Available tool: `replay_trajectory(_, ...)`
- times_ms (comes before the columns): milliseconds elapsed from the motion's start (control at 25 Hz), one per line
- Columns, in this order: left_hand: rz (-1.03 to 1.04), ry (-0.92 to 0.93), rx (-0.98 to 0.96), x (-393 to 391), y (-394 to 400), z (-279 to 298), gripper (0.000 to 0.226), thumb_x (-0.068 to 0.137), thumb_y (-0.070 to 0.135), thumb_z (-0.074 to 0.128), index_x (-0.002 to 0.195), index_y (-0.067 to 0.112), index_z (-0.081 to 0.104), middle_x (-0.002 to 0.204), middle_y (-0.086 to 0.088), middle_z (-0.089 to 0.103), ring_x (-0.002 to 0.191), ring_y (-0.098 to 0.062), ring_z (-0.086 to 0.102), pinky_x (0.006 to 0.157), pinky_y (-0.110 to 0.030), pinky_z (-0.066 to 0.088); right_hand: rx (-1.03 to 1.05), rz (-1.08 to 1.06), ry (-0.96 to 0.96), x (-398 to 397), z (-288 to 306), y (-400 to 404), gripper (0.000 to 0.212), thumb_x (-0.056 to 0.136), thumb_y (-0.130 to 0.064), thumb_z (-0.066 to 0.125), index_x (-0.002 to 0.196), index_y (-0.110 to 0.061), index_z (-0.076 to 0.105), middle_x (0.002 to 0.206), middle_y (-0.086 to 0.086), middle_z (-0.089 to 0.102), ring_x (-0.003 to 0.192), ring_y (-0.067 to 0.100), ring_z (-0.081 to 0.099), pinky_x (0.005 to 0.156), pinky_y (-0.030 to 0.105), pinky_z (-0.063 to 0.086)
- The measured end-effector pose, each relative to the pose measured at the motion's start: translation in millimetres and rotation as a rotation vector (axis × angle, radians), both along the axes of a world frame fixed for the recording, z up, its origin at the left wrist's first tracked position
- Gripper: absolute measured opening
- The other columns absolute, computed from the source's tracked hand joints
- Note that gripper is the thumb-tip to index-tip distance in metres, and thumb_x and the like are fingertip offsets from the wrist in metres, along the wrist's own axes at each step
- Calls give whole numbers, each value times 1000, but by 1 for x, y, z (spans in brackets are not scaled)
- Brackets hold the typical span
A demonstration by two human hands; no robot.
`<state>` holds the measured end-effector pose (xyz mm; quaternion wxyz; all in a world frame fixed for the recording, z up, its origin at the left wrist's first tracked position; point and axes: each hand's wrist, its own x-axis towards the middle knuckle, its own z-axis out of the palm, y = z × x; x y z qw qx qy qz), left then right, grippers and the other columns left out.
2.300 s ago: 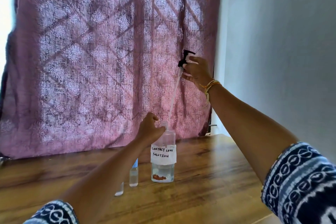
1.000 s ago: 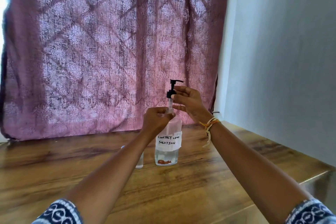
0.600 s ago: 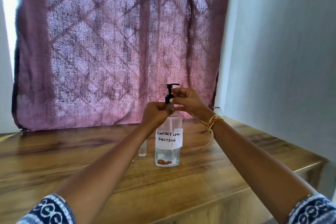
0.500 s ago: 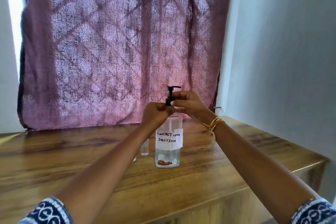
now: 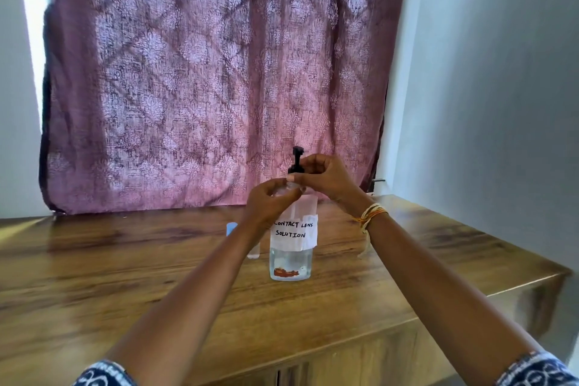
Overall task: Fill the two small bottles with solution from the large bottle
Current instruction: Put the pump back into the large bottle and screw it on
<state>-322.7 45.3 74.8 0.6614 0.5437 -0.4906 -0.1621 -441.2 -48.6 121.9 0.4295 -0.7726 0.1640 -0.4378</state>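
Gripping the contact lens solution bottle (image 5: 291, 247) — both hands at its top.
Left hand (image 5: 268, 202) curls round the neck; right hand (image 5: 326, 175) pinches the black pump head (image 5: 297, 160).

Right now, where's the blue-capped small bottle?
Head view: the small bottle stands on the wooden table, left of the large bottle and mostly hidden behind the left forearm.

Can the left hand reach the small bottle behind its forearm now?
Probably yes, once free: the left hand grips the large bottle at its neck, and the small bottle stands close beside it on the table, nothing between.
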Motion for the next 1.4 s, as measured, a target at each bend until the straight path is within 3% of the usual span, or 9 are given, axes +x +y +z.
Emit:
replay_trajectory(240,-44,55,49,0,3,2,35,74,37,79,102,18,72,89,4,73,75,-8,69,59,-18,53,196,270,-46,2,5,5,37,81,2,62,117,-2,57,118,25,65,102,31,64,87,39,51)
replay_trajectory(400,-87,111,49,0,0,2,33,75,31,79,102,14,70,92,-4,73,81,-19,70,64,-25,55,174,184,-10,-1,9,3,45,83,10,64,126,2,52,99,18,70,88,25,68,76,29,58)
replay_trajectory(560,-105,101,30,-2,3,1,29,78,28,77,103,15,69,83,5,72,68,-5,69,55,-15,52,97,34,5,9,4,7,50,74,-6,80,119,-3,57,69,-1,68,67,10,68,64,23,54)
replay_trajectory(800,-107,107,29,-1,1,-1,32,78,29,77,105,15,69,88,1,73,75,-13,70,60,-21,54,293,374,38,-4,15,2,50,87,0,58,136,-6,47,112,18,68,100,27,67,82,35,55)
replay_trajectory(920,-109,114,19,-3,2,0,23,79,28,77,98,18,70,84,4,73,70,-8,70,56,-18,53,219,284,59,-7,16,-2,51,84,10,62,132,-3,49,100,16,71,89,24,70,85,34,56)
replay_trajectory(1120,-90,99,29,-6,5,3,18,79,28,76,94,20,69,80,5,71,70,-12,69,57,-20,54,146,171,27,8,4,-6,57,73,-1,78,126,1,55,78,5,73,74,17,70,77,33,57)
replay_trajectory(1200,-99,101,31,-6,6,3,14,79,29,76,89,23,69,80,5,72,73,-13,69,63,-24,56,160,247,25,9,3,-8,60,76,-5,77,130,0,52,84,5,73,77,17,70,73,28,57)
replay_trajectory(1320,-87,107,51,-5,5,3,18,79,30,76,92,22,67,85,3,71,78,-17,69,68,-29,56,301,488,20,-2,8,-11,55,80,2,63,132,3,47,113,20,67,100,29,68,88,35,57)
replay_trajectory(1400,-83,109,58,-7,6,4,17,79,29,76,91,22,67,83,4,70,75,-14,68,63,-26,54,234,449,40,-7,9,-16,40,84,11,59,123,6,54,106,16,71,98,24,70,86,31,58)
